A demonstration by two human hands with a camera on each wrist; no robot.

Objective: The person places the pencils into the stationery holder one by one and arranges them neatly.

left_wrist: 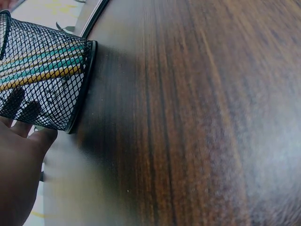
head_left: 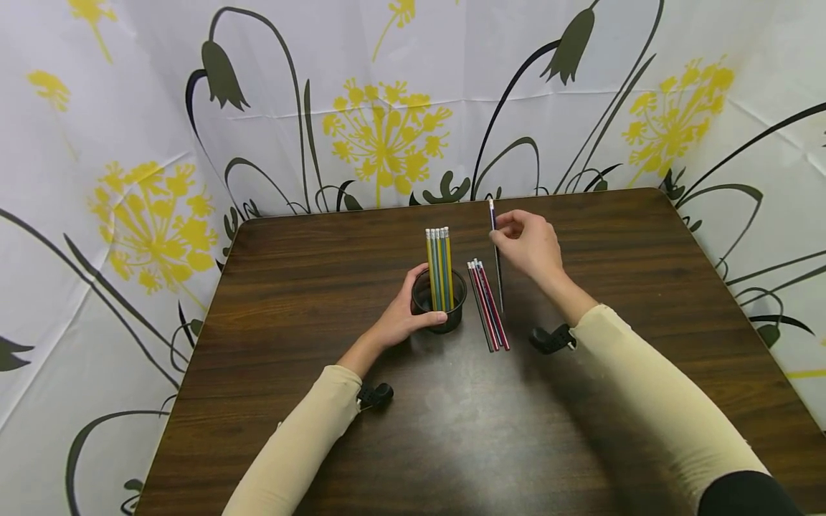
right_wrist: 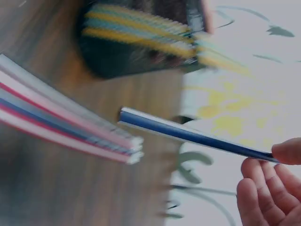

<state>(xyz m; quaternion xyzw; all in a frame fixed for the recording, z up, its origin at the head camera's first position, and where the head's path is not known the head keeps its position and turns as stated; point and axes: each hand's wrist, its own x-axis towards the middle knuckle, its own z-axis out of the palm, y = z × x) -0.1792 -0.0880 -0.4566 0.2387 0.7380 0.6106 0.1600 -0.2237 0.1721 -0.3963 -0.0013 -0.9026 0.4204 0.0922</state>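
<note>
A black mesh pencil cup stands on the table with several yellow and teal pencils upright in it. My left hand grips the cup around its side, thumb across the front; the left wrist view shows fingers against the mesh. In my right hand a dark blue pencil is pinched near its eraser end, between thumb and fingers. It points downward, off to the right of the cup. Several red, blue and grey striped pencils lie in a bunch on the table between the cup and my right hand.
The brown wooden table runs out in front of me. Its far edge meets a white curtain printed with yellow and dark green flowers. Black wrist cameras are strapped to both forearms.
</note>
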